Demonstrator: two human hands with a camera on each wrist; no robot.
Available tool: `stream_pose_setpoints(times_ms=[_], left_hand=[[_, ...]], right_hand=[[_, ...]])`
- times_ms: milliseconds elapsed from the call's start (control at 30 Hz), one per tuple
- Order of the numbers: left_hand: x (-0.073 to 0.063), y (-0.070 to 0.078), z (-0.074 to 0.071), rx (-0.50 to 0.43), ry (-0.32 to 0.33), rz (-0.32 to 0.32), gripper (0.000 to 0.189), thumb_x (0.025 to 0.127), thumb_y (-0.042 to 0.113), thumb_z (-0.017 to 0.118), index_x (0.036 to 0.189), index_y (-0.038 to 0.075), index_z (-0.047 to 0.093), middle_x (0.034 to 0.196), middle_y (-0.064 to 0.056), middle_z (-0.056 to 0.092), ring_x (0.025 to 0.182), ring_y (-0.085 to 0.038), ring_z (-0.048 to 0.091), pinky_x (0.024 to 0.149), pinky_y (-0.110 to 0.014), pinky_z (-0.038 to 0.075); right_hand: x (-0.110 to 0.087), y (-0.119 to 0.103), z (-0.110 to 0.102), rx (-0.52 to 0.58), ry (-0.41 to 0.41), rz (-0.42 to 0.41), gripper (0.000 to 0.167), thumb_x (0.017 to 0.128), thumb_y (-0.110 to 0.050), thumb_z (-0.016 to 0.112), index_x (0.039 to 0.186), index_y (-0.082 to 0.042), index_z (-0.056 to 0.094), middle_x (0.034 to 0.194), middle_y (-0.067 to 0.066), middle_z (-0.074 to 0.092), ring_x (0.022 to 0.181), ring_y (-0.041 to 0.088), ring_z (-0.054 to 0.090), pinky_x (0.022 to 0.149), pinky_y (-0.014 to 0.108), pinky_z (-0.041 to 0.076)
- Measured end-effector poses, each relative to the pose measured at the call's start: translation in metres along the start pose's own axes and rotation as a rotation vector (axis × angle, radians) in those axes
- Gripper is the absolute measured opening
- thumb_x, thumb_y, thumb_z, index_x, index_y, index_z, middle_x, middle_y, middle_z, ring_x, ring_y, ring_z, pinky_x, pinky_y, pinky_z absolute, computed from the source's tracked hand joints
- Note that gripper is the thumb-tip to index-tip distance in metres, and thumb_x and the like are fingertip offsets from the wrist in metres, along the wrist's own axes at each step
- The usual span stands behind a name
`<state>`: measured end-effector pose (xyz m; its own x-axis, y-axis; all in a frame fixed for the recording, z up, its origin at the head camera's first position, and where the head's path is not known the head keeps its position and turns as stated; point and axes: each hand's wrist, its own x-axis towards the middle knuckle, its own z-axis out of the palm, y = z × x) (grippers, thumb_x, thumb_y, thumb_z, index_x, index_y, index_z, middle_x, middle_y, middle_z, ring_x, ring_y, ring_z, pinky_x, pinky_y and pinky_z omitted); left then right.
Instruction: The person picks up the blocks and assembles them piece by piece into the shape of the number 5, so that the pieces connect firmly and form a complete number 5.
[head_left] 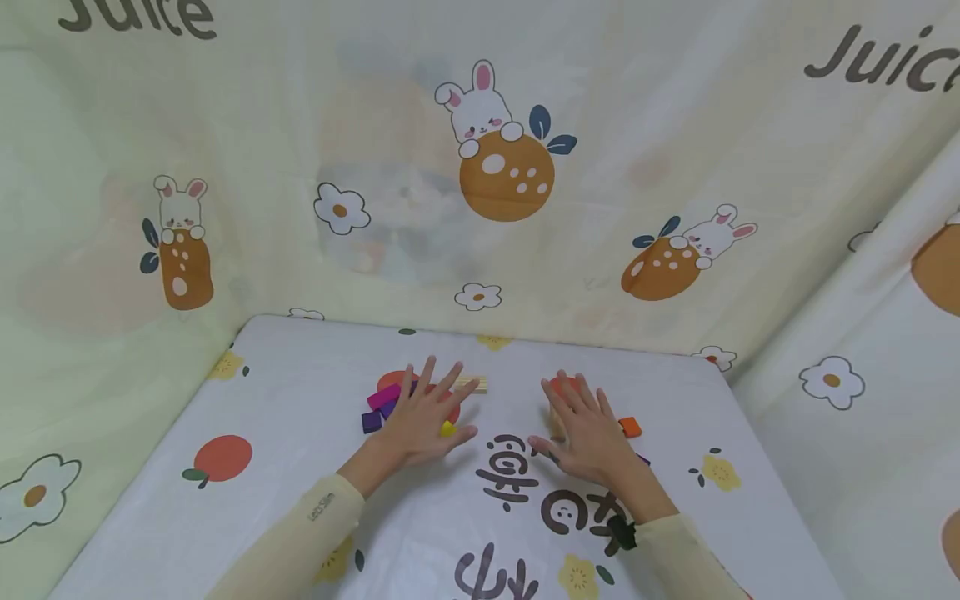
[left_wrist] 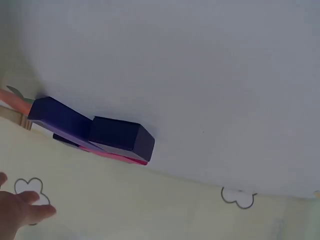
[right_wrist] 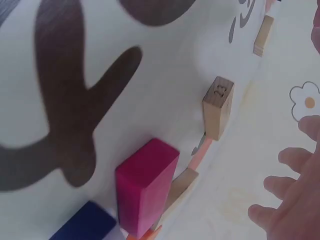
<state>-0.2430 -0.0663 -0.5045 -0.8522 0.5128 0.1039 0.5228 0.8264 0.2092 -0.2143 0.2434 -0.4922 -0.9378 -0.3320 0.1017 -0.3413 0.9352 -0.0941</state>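
Observation:
My left hand [head_left: 420,419] is spread wide above a loose group of coloured blocks, fingers straight, nothing in its grasp. Around it lie a pink block [head_left: 384,397], a dark purple block [head_left: 371,422] and a yellow block [head_left: 447,428], partly hidden by the hand. My right hand [head_left: 592,437], also spread and holding nothing, covers most of a second group. An orange block [head_left: 630,427] shows beside it. The right wrist view reveals a magenta block [right_wrist: 147,185], a navy block [right_wrist: 87,225] and a wooden block [right_wrist: 218,107] marked 23, standing on end.
Past the left fingertips lies a plain wooden piece [head_left: 476,384]. The white tablecloth [head_left: 285,500] carries printed fruit, flowers and lettering. A patterned curtain [head_left: 397,275] hangs behind the table's far edge and along the sides.

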Motion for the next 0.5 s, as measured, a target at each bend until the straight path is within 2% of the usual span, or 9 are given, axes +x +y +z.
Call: stream_pose_setpoints(times_ms=[267,500], left_hand=[[-0.006,-0.008,0.0,-0.108,-0.024,-0.013,0.082,0.1,0.068,0.049,0.169,0.033,0.025,0.179,-0.005,0.021,0.166,-0.047,0.009,0.131,-0.071,0.005],[-0.012,-0.014,0.0,-0.114,-0.007,-0.01,0.08,0.099,0.063,0.056,0.168,0.032,0.031,0.177,-0.006,0.027,0.164,-0.049,0.017,0.131,-0.07,0.013]], right_hand=[[-0.008,0.013,-0.003,0.048,0.008,0.046,0.091,0.096,-0.062,0.064,0.163,-0.007,0.039,0.177,0.019,0.022,0.163,0.049,0.019,0.128,0.071,0.021],[-0.011,0.026,-0.007,0.057,0.013,0.095,0.093,0.097,-0.06,0.067,0.167,-0.011,0.031,0.176,0.021,0.022,0.161,0.051,0.023,0.127,0.071,0.023]])
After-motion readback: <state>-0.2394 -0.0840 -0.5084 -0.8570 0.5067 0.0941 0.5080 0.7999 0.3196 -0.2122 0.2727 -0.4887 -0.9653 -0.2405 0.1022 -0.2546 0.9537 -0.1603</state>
